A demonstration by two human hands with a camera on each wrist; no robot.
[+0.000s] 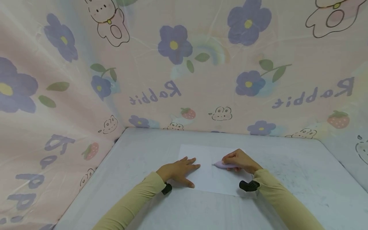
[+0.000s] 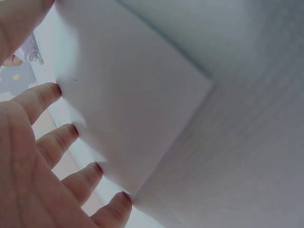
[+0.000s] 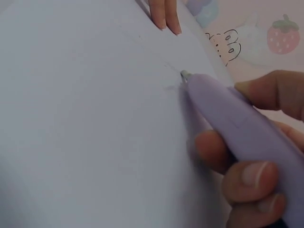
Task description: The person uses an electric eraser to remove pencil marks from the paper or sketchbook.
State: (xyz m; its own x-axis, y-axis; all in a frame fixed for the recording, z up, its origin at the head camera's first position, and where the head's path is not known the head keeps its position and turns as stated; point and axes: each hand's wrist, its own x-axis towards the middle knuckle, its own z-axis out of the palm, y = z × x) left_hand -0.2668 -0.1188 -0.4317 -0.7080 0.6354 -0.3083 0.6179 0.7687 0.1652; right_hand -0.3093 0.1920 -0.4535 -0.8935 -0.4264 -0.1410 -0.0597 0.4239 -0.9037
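A white sheet of paper (image 1: 205,180) lies flat on the table. My left hand (image 1: 179,171) rests on its left part with the fingers spread, and in the left wrist view the fingertips (image 2: 53,90) touch the sheet. My right hand (image 1: 241,159) grips a lavender pen-shaped tool (image 1: 225,164) with a thick body and a narrow tip. That tip points left and sits right at the paper's surface. In the right wrist view, thumb and fingers curl around the lavender tool (image 3: 237,118), and faint lines run over the paper (image 3: 95,118) near its tip.
The white table (image 1: 138,153) extends on all sides of the sheet. A pink curtain (image 1: 201,86) printed with flowers, rabbits and strawberries hangs behind the table and along its sides. A black wrist device (image 1: 249,186) hangs beneath the right wrist, over the sheet's near right corner.
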